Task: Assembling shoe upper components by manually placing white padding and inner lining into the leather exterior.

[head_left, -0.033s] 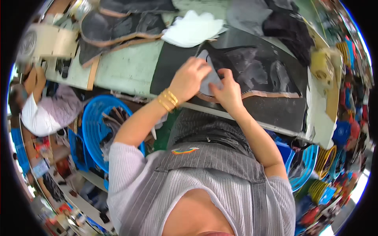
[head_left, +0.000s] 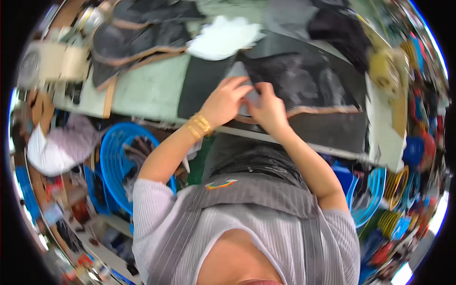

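On a black mat lies a dark, boot-shaped piece with a tan strip along its near edge. At its left end a pale grey flat piece sits partly under my fingers. My left hand, gold bangles at its wrist, is closed on the left side of this grey piece. My right hand pinches its near right side, fingers bent. The two hands nearly meet, and the fingertips are partly hidden and slightly blurred.
Behind the hands lies a stack of white scalloped sheets. More dark boot-shaped pieces are at the far left, a yellowish roll at the right. Below the table's edge stand blue baskets. Another person is at the left.
My hands have come closer together over the grey piece, and the fingers cover more of it. The whole view has shifted slightly.
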`<state>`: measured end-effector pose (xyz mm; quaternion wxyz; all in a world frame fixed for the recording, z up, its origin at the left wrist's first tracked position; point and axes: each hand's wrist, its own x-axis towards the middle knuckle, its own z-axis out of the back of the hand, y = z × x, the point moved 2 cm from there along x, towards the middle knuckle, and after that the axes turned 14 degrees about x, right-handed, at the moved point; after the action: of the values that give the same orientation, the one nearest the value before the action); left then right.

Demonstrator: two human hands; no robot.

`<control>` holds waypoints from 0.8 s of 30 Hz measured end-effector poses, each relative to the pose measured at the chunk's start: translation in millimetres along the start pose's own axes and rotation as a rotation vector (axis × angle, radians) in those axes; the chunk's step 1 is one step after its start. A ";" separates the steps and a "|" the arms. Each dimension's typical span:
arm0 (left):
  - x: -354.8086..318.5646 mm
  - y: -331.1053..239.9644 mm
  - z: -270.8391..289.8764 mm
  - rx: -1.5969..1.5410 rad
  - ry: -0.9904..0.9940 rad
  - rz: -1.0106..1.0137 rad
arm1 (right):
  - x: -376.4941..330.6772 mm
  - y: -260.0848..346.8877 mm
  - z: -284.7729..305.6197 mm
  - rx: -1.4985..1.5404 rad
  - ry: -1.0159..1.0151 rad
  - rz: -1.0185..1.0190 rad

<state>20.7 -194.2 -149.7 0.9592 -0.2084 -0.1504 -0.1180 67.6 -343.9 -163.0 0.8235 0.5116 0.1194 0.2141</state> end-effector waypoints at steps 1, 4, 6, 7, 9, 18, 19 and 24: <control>-7.1 8.4 -5.7 0.056 0.064 0.018 | 2.5 1.7 -6.3 -0.181 0.131 -0.122; -3.8 7.6 9.2 0.090 0.277 0.085 | -19.6 13.1 -4.0 -0.629 -0.080 0.293; 0.3 3.6 10.7 0.139 0.314 0.065 | -34.5 21.3 42.0 -0.477 -0.117 0.385; 5.6 0.7 12.5 0.176 0.316 0.041 | -44.2 22.4 67.7 -0.379 -0.142 0.425; 16.8 -9.1 21.3 0.201 0.335 0.058 | -64.2 7.0 119.7 -0.328 -0.377 0.344; 116.7 -144.2 -6.2 0.051 0.112 -0.283 | -169.9 -146.8 389.0 -1.113 -0.714 -0.428; 131.7 -161.3 -22.3 0.021 0.136 -0.351 | -171.6 -156.2 403.4 -1.152 -0.719 -0.447; 186.3 -232.7 -120.1 -0.150 0.168 -0.662 | -186.6 -183.8 417.6 -1.394 -0.454 -0.287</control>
<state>154.9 -483.0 -106.2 0.8601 -0.2077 -0.1212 -0.4499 119.4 -833.8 -144.3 0.9812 -0.1178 -0.1515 0.0197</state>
